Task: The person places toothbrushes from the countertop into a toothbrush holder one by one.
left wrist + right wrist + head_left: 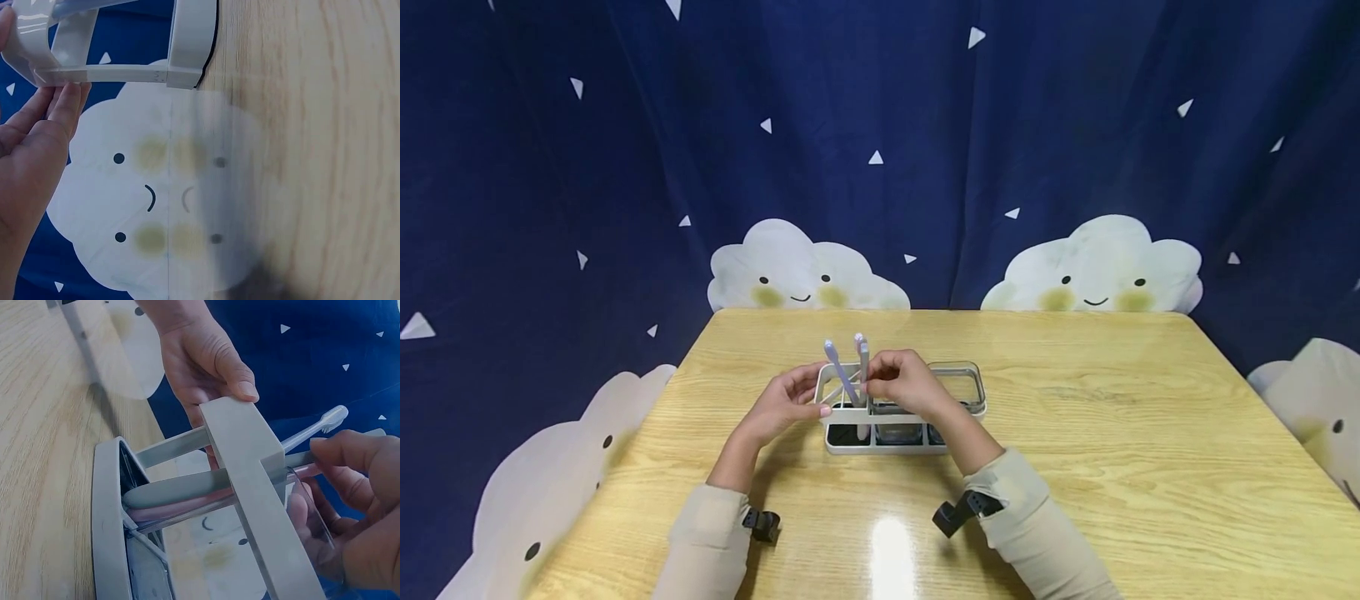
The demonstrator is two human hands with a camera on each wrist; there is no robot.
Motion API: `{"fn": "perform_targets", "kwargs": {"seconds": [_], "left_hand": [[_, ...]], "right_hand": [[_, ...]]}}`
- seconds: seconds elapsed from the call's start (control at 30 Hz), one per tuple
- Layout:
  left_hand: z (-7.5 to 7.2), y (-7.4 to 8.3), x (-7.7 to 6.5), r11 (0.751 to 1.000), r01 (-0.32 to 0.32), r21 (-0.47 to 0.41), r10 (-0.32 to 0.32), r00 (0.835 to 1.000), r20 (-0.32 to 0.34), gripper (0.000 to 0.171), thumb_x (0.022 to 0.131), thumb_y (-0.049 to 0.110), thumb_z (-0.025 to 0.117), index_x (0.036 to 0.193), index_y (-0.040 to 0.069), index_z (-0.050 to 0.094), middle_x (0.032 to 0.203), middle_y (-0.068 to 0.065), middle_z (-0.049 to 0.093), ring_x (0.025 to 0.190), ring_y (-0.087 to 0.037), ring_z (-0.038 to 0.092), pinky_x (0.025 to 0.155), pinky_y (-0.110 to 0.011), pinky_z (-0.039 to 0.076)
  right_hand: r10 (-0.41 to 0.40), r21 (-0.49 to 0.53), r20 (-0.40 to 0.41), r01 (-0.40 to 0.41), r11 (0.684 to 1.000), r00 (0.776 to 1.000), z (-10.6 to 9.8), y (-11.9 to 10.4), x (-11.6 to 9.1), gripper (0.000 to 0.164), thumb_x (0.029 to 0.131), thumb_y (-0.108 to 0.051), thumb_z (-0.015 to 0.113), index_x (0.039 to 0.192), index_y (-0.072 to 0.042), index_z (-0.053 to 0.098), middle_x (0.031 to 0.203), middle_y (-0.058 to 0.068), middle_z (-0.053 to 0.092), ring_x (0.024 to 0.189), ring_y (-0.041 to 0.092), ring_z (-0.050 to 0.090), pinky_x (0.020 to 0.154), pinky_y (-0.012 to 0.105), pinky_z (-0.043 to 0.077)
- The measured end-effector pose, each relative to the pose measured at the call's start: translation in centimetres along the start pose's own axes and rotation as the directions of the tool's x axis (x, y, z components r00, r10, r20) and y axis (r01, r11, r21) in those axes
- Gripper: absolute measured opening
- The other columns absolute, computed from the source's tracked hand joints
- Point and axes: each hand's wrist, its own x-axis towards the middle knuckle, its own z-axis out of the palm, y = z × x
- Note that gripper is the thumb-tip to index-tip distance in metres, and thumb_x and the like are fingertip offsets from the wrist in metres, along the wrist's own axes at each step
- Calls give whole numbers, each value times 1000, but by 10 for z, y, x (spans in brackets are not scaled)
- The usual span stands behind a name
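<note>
A pale two-tier toothbrush holder [917, 450] stands upright on the table. My left hand [780, 406] grips its left end, the thumb on the front of the upper rim [247, 434] and the fingers behind. My right hand [910, 383] pinches a grey toothbrush [178, 489] near its upper part. That brush stands in the left compartment, its lower end down in the base. Beside it a pink toothbrush [172, 508] and a light purple toothbrush [842, 371] lean in the same section. The right hand hides part of the holder's middle in the head view.
Clear cups [958, 383] sit in the holder's middle and right sections. The wooden table [1120, 433] reaches far to the right, and a dark blue curtain [880, 100] with white clouds hangs behind it. A black wrist camera [966, 510] is strapped to each sleeve.
</note>
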Motion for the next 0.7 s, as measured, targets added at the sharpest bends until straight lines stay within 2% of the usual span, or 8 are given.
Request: {"fn": "perform_targets", "kwargs": {"seconds": [0.1, 0.17, 0.23, 0.33, 0.5, 0.7], "left_hand": [[1, 1, 1, 1000, 0, -16, 0, 1000, 2, 69, 73, -9, 72, 134, -10, 39, 129, -33, 43, 120, -46, 39, 99, -31, 36], [1, 1, 1, 1000, 1, -30, -1, 1000, 2, 69, 73, -9, 72, 134, -10, 40, 129, -33, 42, 121, -47, 38, 98, -30, 37], [1, 2, 2, 999, 3, -35, -3, 1000, 2, 70, 72, -9, 73, 134, -10, 39, 129, -34, 42, 121, -48, 36, 98, -29, 37], [1, 2, 2, 1000, 6, -22, -6, 1000, 0, 70, 73, -8, 73, 134, -10, 39, 129, -33, 42, 120, -47, 38, 99, -31, 36], [3, 1, -3, 999, 28, 24, -28, 1000, -2, 70, 74, -5, 74, 135, -8, 39, 130, -27, 46, 120, -42, 42, 101, -36, 34], [6, -1, -25, 993, 83, 87, -80, 996, -43, 72, 79, 0, 71, 138, -11, 31, 136, -27, 39, 126, -38, 36, 103, -41, 29]], "right_hand": [[27, -5, 1, -27, 1000, 1000, 0, -1, 0, 8, 81, 3, 65, 87, 8, 62, 74, 6, 58, 65, 15, 50, 59, 40, 50], [41, 0, 1, -41, 999, 999, 0, -2, 0, 9, 81, 3, 65, 87, 8, 62, 74, 6, 58, 65, 15, 52, 63, 49, 51], [54, 3, -2, -54, 999, 999, -1, -3, 1, 9, 81, 3, 65, 87, 8, 62, 74, 7, 58, 66, 15, 52, 65, 52, 51], [61, -3, -3, -61, 998, 998, 0, -3, 1, 10, 81, 2, 65, 89, 8, 62, 76, 7, 58, 66, 15, 52, 63, 46, 52], [36, -17, -24, -36, 999, 999, -1, 0, -6, 9, 81, 1, 65, 89, 5, 63, 79, 7, 60, 66, 15, 52, 57, 27, 47], [18, -9, -107, -19, 1000, 994, -4, 6, -32, 14, 84, -3, 65, 96, 3, 63, 86, 9, 61, 73, 19, 53, 60, 25, 45]]}}
